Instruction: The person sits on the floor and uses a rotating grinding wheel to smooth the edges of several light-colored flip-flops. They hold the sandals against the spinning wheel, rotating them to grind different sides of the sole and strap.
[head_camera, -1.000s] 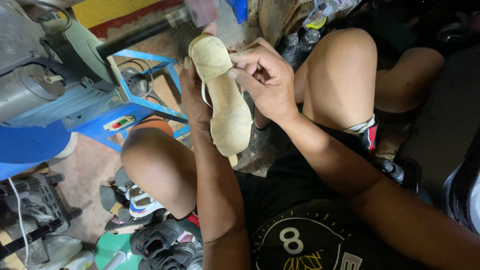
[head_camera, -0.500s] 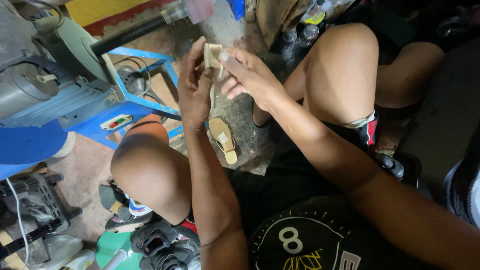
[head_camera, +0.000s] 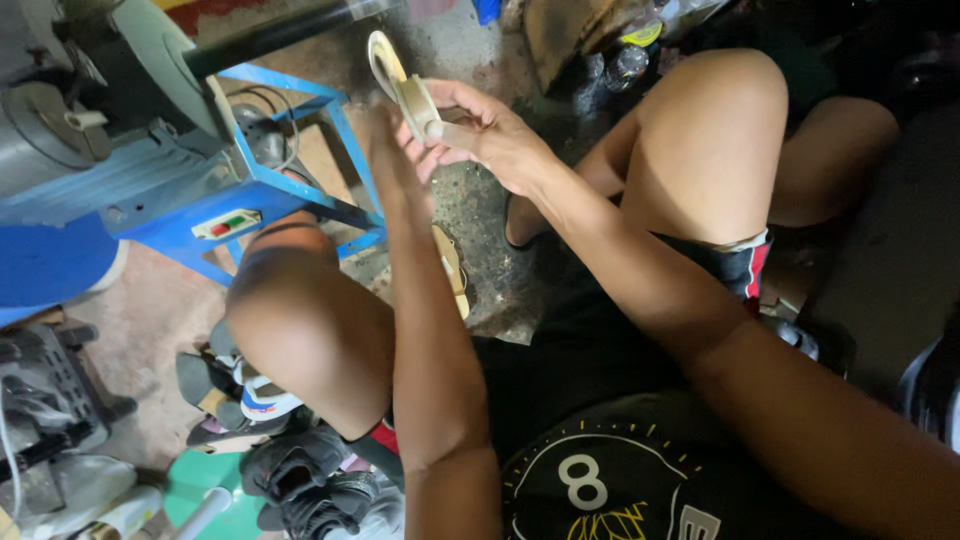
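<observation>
I hold a cream-coloured sandal sole up in front of me, turned edge-on so only its thin side and a strap show. My right hand pinches its lower end from the right. My left hand supports it from the left and below, fingers partly hidden behind the sole. A second tan sandal sole lies on the stained floor between my bent knees, half hidden by my left forearm.
A blue metal machine stand with a red and green switch and a grey motor stands at the left. Dark shoes and sandals are piled at the lower left. Plastic bottles stand at the top.
The sole has turned from showing its broad face to edge-on, and both hands have lifted it higher and away from me. The second sole on the floor has come into view.
</observation>
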